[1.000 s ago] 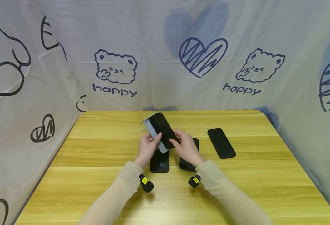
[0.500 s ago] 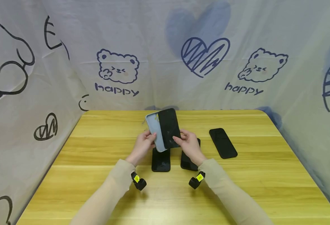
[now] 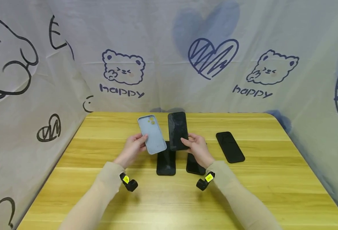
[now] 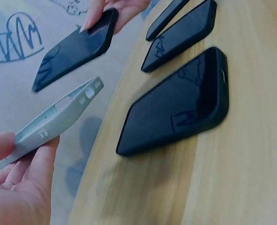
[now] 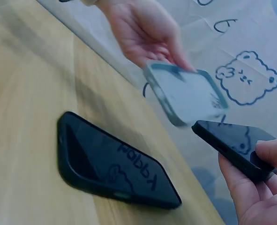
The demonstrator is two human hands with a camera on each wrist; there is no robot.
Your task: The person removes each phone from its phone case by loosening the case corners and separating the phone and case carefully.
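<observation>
My left hand (image 3: 132,148) pinches a pale blue phone case (image 3: 153,135) by its lower left edge, thumb on the inner face. The case's inside and camera cutouts face up in the head view. My right hand (image 3: 199,148) grips a black phone (image 3: 178,131) near its lower right corner, thumb over the dark screen. Case and phone are apart, both held above the table. Below them lies another black phone (image 3: 166,163), its far end close behind the case. A further black phone (image 3: 195,166) is partly hidden under my right hand.
One more black phone (image 3: 230,147) lies slanted on the right of the wooden table (image 3: 85,185). White cloth (image 3: 163,64) with drawings hangs behind the table and along its sides. Small black wrist cameras stick out from both sleeves.
The phone overlapped the case a second ago; now they are separated. My left hand has moved left with the case, and my right hand has moved a little right with the phone.
</observation>
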